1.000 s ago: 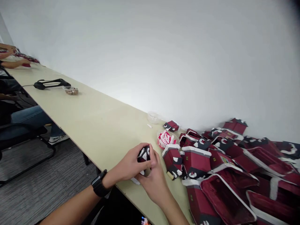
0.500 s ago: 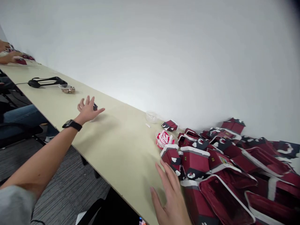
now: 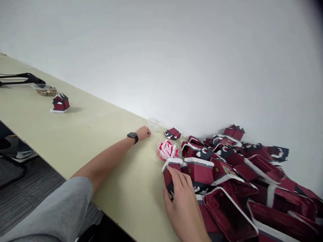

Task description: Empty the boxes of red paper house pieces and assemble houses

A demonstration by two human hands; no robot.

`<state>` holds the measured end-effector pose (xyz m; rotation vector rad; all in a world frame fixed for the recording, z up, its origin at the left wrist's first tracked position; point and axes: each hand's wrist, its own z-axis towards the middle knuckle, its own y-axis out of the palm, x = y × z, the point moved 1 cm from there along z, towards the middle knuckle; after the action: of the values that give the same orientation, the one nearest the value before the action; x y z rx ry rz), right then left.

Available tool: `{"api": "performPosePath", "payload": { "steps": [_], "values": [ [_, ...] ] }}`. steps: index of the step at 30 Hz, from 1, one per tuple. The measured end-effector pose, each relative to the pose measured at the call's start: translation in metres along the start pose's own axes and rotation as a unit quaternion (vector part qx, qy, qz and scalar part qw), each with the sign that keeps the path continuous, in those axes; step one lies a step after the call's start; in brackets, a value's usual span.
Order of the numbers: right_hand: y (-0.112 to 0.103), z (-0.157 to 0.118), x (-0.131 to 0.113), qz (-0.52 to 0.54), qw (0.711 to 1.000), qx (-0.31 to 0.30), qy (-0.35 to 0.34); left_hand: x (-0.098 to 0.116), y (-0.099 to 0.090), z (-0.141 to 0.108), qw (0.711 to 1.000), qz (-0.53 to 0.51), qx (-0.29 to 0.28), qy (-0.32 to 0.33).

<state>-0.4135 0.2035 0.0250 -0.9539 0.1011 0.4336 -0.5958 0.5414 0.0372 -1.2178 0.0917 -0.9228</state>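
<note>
Away from the standing house (image 3: 61, 104) goes the left hand (image 3: 143, 132), curled near the clear bowl (image 3: 154, 124) — can't tell if pinching; right hand (image 3: 182, 201) spreads around the nearest house (image 3: 167, 176) — gripping below its white trim (image 3: 173, 161) looks surest.

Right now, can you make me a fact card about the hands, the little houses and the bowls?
Left hand: the left hand, fingers curled, by a transparent bowl near the wall; can't tell if it holds anything
Left wrist: black watch
Right hand: the right hand, over a white-trimmed miniature house; grip unclear
Pile: dark-red miniature houses, jumbled
House apart: red miniature house with dark roof, upright
Other bowls: bowl of red-and-white pieces beside the pile; bowl of brown bits farther left
</note>
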Motion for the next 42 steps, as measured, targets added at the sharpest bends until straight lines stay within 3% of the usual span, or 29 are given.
{"api": "performPosePath", "payload": {
  "steps": [4,9,11,14,21,24,26,28,29,31,33,36,40,42],
  "values": [
    [-0.015,0.0,-0.006,-0.004,1.0,0.007,0.024,-0.012,-0.013,-0.013,0.999,-0.019,0.003,-0.031],
    [-0.008,-0.001,-0.01,-0.02,0.998,-0.011,0.067,-0.004,-0.033,-0.048,0.993,-0.101,0.041,-0.043],
    [-0.008,0.002,-0.017,-0.032,0.999,-0.027,0.028,0.01,-0.04,-0.06,0.987,-0.153,0.047,-0.033],
    [-0.01,0.015,-0.034,-0.086,0.988,-0.087,-0.089,0.034,-0.044,-0.074,0.971,-0.232,0.057,-0.007],
    [0.001,0.035,-0.077,-0.145,0.916,-0.205,-0.312,0.064,-0.038,-0.093,0.936,-0.34,0.091,0.019],
    [-0.001,0.025,-0.077,-0.102,0.911,-0.177,-0.359,0.069,-0.04,-0.094,0.916,-0.392,0.079,0.032],
    [-0.001,0.018,-0.071,-0.046,0.947,-0.085,-0.305,0.071,-0.042,-0.094,0.907,-0.411,0.075,0.045],
    [0.006,0.014,-0.063,0.018,0.984,0.026,-0.175,0.074,-0.045,-0.095,0.909,-0.405,0.082,0.052],
    [0.012,0.014,-0.059,0.057,0.991,0.063,-0.104,0.075,-0.046,-0.095,0.911,-0.399,0.084,0.055],
    [0.026,0.018,-0.052,0.156,0.985,0.073,0.019,0.076,-0.047,-0.096,0.914,-0.395,0.077,0.058],
    [0.038,0.026,-0.045,0.288,0.95,0.021,0.118,0.077,-0.046,-0.097,0.91,-0.405,0.065,0.059],
    [0.043,0.033,-0.032,0.477,0.85,-0.034,0.221,0.086,-0.049,-0.102,0.899,-0.43,0.041,0.079],
    [0.027,0.029,-0.01,0.658,0.72,-0.034,0.219,0.115,-0.065,-0.118,0.878,-0.454,-0.035,0.146],
    [0.02,0.025,-0.004,0.706,0.676,-0.052,0.204,0.132,-0.074,-0.128,0.873,-0.448,-0.072,0.177]
  ]
}}
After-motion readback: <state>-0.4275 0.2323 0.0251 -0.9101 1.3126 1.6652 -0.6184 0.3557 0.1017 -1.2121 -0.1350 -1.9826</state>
